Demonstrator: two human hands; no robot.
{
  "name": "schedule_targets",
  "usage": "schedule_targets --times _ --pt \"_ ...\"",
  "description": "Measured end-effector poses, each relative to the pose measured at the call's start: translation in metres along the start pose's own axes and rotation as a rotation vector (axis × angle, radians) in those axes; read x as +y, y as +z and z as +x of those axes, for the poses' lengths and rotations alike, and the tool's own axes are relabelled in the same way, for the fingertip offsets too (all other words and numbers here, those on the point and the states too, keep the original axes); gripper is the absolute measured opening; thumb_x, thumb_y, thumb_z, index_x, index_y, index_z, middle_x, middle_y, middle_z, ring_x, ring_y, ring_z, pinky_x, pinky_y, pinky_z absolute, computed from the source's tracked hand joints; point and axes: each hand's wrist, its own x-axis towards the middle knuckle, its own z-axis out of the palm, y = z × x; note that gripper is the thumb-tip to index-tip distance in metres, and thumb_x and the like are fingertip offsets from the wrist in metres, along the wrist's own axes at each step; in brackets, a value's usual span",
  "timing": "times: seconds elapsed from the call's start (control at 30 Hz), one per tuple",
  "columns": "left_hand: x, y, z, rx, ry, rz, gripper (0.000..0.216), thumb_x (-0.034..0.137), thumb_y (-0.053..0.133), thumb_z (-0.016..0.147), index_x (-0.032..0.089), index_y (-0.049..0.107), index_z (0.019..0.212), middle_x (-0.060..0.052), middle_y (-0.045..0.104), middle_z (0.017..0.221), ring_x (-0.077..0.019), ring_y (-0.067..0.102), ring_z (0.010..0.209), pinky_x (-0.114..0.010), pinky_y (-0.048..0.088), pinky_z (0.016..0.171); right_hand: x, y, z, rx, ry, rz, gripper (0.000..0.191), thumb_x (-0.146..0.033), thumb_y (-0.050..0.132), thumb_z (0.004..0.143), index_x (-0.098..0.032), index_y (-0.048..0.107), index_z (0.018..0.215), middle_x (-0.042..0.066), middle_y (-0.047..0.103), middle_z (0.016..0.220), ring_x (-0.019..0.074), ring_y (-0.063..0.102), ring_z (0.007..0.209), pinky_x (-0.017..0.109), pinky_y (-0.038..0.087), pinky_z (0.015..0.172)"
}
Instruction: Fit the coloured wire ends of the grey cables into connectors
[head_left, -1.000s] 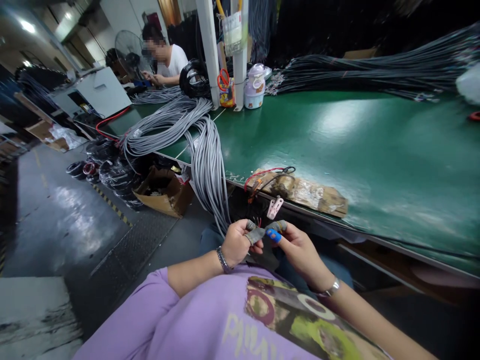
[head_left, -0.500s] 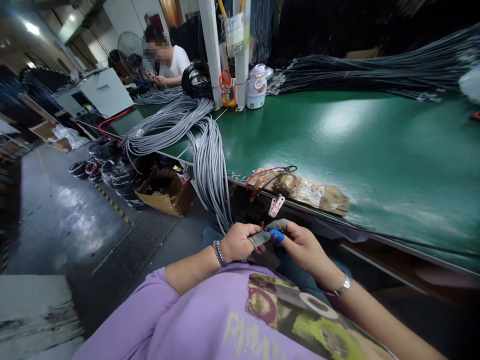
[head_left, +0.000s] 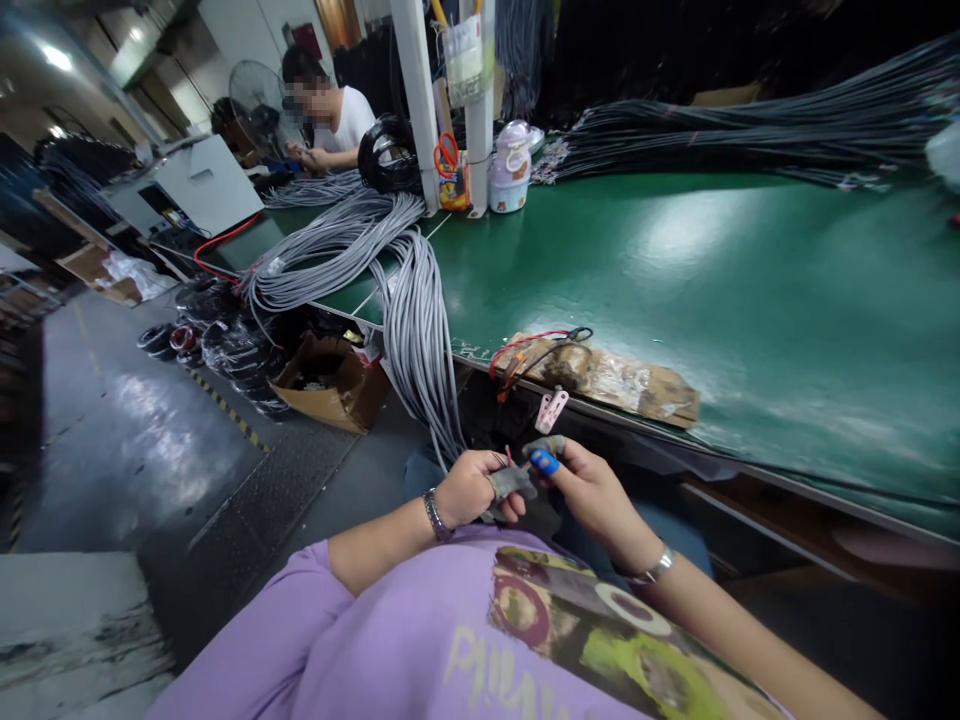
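My left hand (head_left: 476, 487) is closed in front of my lap, with grey finger covers on its fingertips. It pinches the end of a grey cable (head_left: 420, 340) where thin red wires (head_left: 510, 457) stick out. My right hand (head_left: 589, 485) sits close beside it, fingers curled, with a blue cover on the thumb and a grey one on the forefinger. Its fingertips meet the left hand's at the wire ends. The grey cable belongs to a bundle that hangs over the edge of the green table (head_left: 735, 290).
A taped cardboard pad (head_left: 622, 380) with red and black leads lies on the table edge. A pink clip (head_left: 550, 410) hangs below it. Black cable bundles (head_left: 750, 135) lie at the back. Another person (head_left: 334, 115) sits far left. A cardboard box (head_left: 330, 385) is on the floor.
Both hands stayed together at the wire ends and shifted slightly; the right thumb moved up over the wires.
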Motion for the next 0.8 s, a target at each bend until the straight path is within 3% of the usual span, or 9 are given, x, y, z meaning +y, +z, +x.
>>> schedule_targets --times 0.07,0.2,0.33,0.47,0.63,0.8 --pt "0.0 0.001 0.001 0.087 0.063 -0.008 0.054 0.064 0.068 0.063 0.012 0.06 0.072 -0.004 0.062 0.056 -0.012 0.057 0.044 -0.022 0.045 0.045 0.0 -0.001 0.0 0.036 0.116 0.131 0.039 -0.057 0.068 0.071 -0.019 0.062 0.081 0.002 0.06 0.07 0.013 0.05 0.057 0.027 0.044 0.055" --pt "-0.002 0.002 0.002 0.171 0.157 0.067 0.047 0.059 0.065 0.07 0.013 0.059 0.071 -0.006 0.063 0.06 -0.0136 0.06 0.049 -0.024 0.048 0.049 -0.006 0.001 -0.004 -0.068 0.24 0.262 0.046 -0.062 0.069 0.068 -0.019 0.059 0.081 0.001 0.058 0.069 0.0112 0.048 0.055 0.026 0.044 0.052" --pt "-0.006 0.002 0.002 0.125 0.238 0.286 0.033 0.046 0.058 0.081 0.014 0.063 0.076 -0.006 0.066 0.067 -0.0148 0.063 0.059 -0.024 0.05 0.057 -0.013 0.005 -0.003 -0.096 0.208 0.162 0.045 -0.059 0.073 0.064 -0.019 0.055 0.07 -0.004 0.048 0.054 0.009 0.039 0.048 0.023 0.034 0.045" --pt "-0.001 -0.004 0.0 0.074 0.335 0.604 0.027 0.037 0.054 0.085 0.016 0.067 0.074 -0.004 0.067 0.072 -0.0149 0.061 0.067 -0.023 0.047 0.065 -0.012 0.003 -0.002 -0.135 0.173 0.081 0.041 -0.056 0.073 0.065 -0.018 0.058 0.068 -0.002 0.052 0.055 0.0103 0.041 0.049 0.024 0.035 0.046" --pt "0.002 -0.01 0.004 0.059 0.256 0.442 0.03 0.039 0.054 0.084 0.014 0.068 0.076 -0.005 0.068 0.075 -0.0152 0.06 0.068 -0.023 0.046 0.063 -0.009 0.001 -0.003 -0.101 0.06 0.024 0.032 -0.051 0.067 0.074 -0.019 0.062 0.073 0.001 0.06 0.063 0.0132 0.048 0.054 0.026 0.04 0.051" --pt "-0.008 -0.005 0.006 -0.062 0.279 0.433 0.033 0.044 0.06 0.08 0.013 0.068 0.073 -0.003 0.065 0.069 -0.0131 0.057 0.063 -0.022 0.044 0.061 -0.013 0.008 -0.002 -0.103 0.035 0.031 0.03 -0.048 0.07 0.07 -0.02 0.06 0.07 0.001 0.059 0.064 0.0144 0.05 0.058 0.027 0.042 0.054"
